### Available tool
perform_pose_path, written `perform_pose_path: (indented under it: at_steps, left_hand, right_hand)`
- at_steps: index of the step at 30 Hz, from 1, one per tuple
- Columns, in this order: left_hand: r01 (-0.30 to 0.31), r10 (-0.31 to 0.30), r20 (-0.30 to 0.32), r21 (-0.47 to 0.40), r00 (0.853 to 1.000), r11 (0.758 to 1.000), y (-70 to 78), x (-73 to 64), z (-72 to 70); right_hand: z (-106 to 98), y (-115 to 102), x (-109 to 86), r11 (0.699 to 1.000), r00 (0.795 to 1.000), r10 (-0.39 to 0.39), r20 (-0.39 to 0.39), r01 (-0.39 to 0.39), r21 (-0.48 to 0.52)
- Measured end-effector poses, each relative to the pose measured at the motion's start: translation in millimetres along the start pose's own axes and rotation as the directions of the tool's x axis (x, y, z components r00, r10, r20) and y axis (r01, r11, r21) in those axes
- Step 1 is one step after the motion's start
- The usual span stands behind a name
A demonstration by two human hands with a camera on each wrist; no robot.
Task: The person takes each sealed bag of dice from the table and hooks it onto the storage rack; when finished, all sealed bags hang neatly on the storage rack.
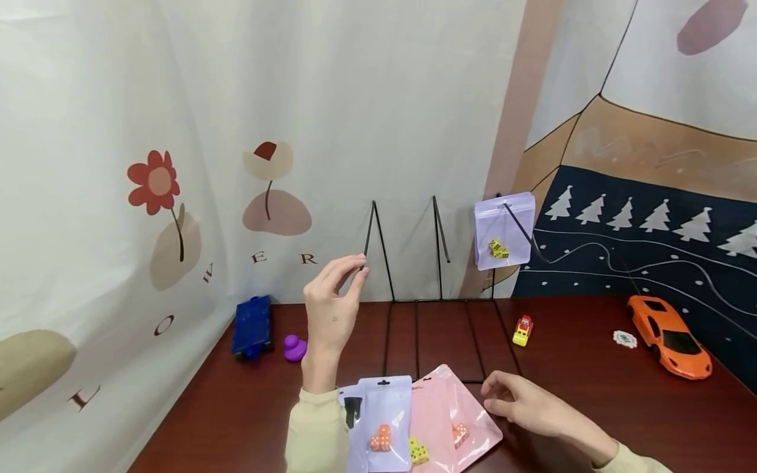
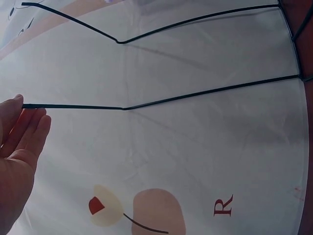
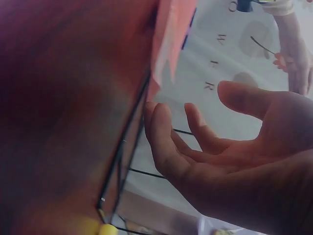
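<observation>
My left hand (image 1: pixel 332 303) is raised and pinches the free end of the leftmost prong (image 2: pixel 73 106) of a black wire rack (image 1: pixel 416 328) between thumb and fingertips. The right hand (image 1: pixel 526 402) hovers low over the table with loosely curled fingers and nothing in them, beside the corner of a pink pouch (image 1: pixel 434 407). Two pink pouches and purple pouches (image 1: pixel 387 401) lie overlapped at the front, with orange and yellow dice showing through. Another purple pouch (image 1: pixel 503 226), holding yellow dice, hangs on the rack's right prong. The middle prong (image 1: pixel 438 230) is bare.
On the left of the brown table stand a blue toy vehicle (image 1: pixel 252 326) and a purple rubber duck (image 1: pixel 294 348). Right of the rack are a small red-yellow toy car (image 1: pixel 523 330), a white chip (image 1: pixel 624 339) and an orange toy car (image 1: pixel 669 336). A printed curtain (image 1: pixel 384 98) hangs behind.
</observation>
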State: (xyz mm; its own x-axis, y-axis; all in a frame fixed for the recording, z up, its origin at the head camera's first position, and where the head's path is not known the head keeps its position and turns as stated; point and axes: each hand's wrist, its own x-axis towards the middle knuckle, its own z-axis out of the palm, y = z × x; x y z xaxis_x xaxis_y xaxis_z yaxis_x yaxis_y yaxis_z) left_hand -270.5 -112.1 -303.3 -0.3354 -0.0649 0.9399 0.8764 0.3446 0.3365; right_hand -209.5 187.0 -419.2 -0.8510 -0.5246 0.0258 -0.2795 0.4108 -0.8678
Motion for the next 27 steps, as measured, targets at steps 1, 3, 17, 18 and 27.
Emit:
perform_pose_path:
  at_steps: [1,3,17,18,27]
  left_hand:
    - [-0.001,0.001,0.001,-0.005,1.0,1.0,-0.2,0.0,0.2]
    - [0.001,-0.001,0.003,-0.009,1.0,1.0,0.3,0.7,0.8]
    - [0.017,-0.017,0.004,-0.018,1.0,1.0,0.7,-0.2,0.3]
    - [0.016,-0.016,0.005,-0.018,1.0,1.0,0.7,-0.3,0.3]
    - [0.018,-0.018,0.013,-0.004,1.0,1.0,2.1,-0.2,-0.6]
  right_hand:
    - [1,2,1.0,1.0,1.0,0.012,0.016,-0.012,0.006]
    - [2,5,2.4,1.0,0.999,0.02,0.04,-0.02,0.013]
    - [13,18,5.4,0.994,0.994,-0.058,0.089,0.049,0.099]
    - [13,19,5.7,0.993,0.994,-0.064,0.088,0.055,0.101]
    - [8,13,8.2,0.998,0.999,-0.019,0.042,0.016,0.065]
